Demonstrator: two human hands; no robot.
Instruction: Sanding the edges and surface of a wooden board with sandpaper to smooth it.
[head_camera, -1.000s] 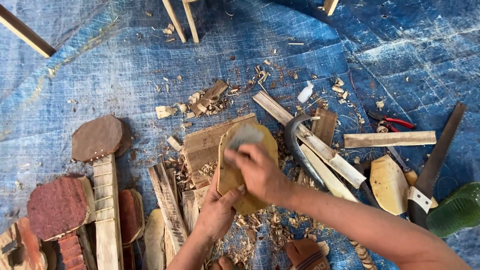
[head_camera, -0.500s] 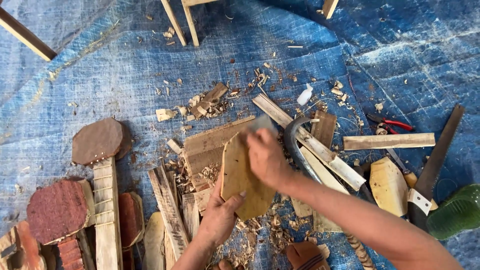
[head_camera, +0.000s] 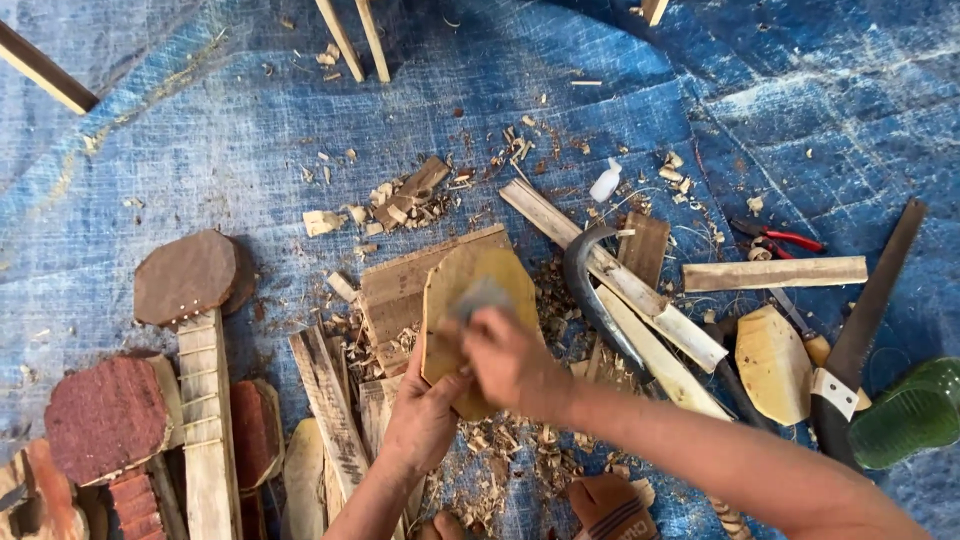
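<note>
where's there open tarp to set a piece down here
Barest tarp is upper left, between the dark slat and the chip pile; also upper right above the red pliers. Crowded around both hands, the curved blade and the saw.

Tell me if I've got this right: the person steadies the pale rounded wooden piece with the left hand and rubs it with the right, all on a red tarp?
Not quite. The tarp is blue, not red, as the head view shows. The rest holds: the left hand steadies the pale rounded wooden piece while the right hand rubs it.
</note>
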